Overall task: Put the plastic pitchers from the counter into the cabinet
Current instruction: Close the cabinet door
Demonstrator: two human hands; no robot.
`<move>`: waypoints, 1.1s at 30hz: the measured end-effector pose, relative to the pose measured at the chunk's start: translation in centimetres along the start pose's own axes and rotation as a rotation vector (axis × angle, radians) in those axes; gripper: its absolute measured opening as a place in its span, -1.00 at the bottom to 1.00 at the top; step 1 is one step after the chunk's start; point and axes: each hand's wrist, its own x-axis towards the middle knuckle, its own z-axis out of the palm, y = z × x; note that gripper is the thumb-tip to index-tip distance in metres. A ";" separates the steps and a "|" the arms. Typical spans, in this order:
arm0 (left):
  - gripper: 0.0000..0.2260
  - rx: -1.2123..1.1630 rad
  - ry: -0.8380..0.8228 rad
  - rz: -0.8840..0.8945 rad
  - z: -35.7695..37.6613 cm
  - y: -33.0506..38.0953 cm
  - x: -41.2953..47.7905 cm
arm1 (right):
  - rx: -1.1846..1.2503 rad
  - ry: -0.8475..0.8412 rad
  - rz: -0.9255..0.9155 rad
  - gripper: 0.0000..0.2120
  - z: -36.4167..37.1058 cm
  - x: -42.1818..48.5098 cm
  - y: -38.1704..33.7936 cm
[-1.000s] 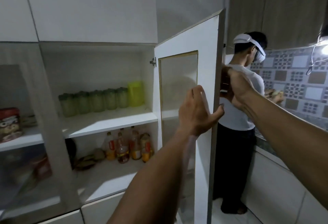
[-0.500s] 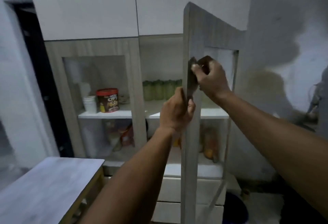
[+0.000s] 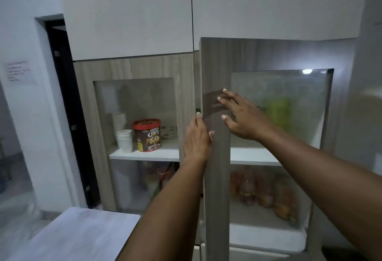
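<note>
Fingers (image 3: pixel 224 100) of the right hand (image 3: pixel 244 118) are spread flat and open against the front of the right cabinet door (image 3: pixel 216 178), holding nothing. The left hand (image 3: pixel 196 136) rests with its fingers straight and together along the door's free vertical edge, thumb on the door face, also gripping nothing.

The door stands nearly shut, with only a narrow gap left beside the closed left cabinet door (image 3: pixel 136 70). Its long axis runs straight up and down, and its free edge lies between the two hands; the right hand is the one placed to push it home.

Behind the frosted glass, just right of the right hand and farther in, a blurred yellow-green shape (image 3: pixel 278 114) sits on the upper shelf (image 3: pixel 254 155). It is probably a plastic pitcher, though the glass hides its form. A corner of the table (image 3: pixel 82 236) shows at lower left, with no pitcher on the visible part.
</note>
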 end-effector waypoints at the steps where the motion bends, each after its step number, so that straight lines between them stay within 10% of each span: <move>1: -0.23 0.080 -0.002 0.032 0.8 -0.7 0.6 | -0.018 -0.036 0.004 -0.40 0.8 0.7 0.4; 12: 0.03 0.554 -0.066 0.282 9.4 -7.4 8.5 | -0.171 -0.088 -0.036 -0.27 11.2 7.5 6.1; 33: 0.31 0.562 -0.260 0.319 14.4 -11.2 15.8 | -0.224 -0.132 -0.027 -0.13 19.6 12.9 10.9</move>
